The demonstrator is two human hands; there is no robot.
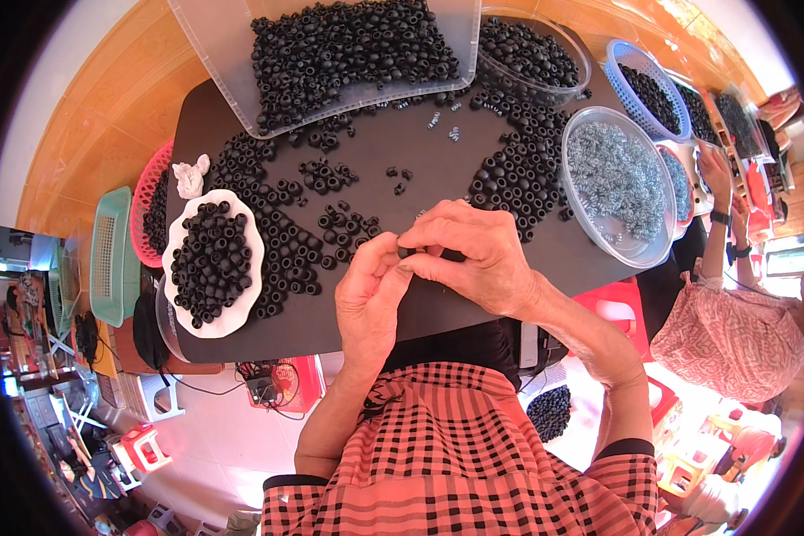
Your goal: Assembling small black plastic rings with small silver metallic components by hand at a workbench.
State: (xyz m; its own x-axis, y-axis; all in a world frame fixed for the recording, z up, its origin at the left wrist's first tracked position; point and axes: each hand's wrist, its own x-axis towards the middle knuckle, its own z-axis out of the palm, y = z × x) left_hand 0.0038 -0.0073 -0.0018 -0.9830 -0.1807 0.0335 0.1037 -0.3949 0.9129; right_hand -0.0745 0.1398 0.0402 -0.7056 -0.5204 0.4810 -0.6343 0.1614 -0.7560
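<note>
Above the near edge of the dark table (545,268), my two hands meet at the fingertips. My left hand (366,295) is closed, thumb and fingers pinching a small black plastic piece (406,253). My right hand (482,255) pinches at the same piece from the other side; another dark bit shows under its curled fingers. Loose round black pieces with holes (286,250) lie just beyond and left of my hands, with a bigger spread (520,174) to the right. A clear bowl of small metal springs (621,179) stands right of my right hand.
A white scalloped plate (207,329) heaped with black pieces sits at left, by a crumpled tissue (190,176). A large clear bin (214,67) and a round clear tub (585,71) stand at the back. Beyond a blue basket (679,121), a co-worker's arm (716,192) reaches in.
</note>
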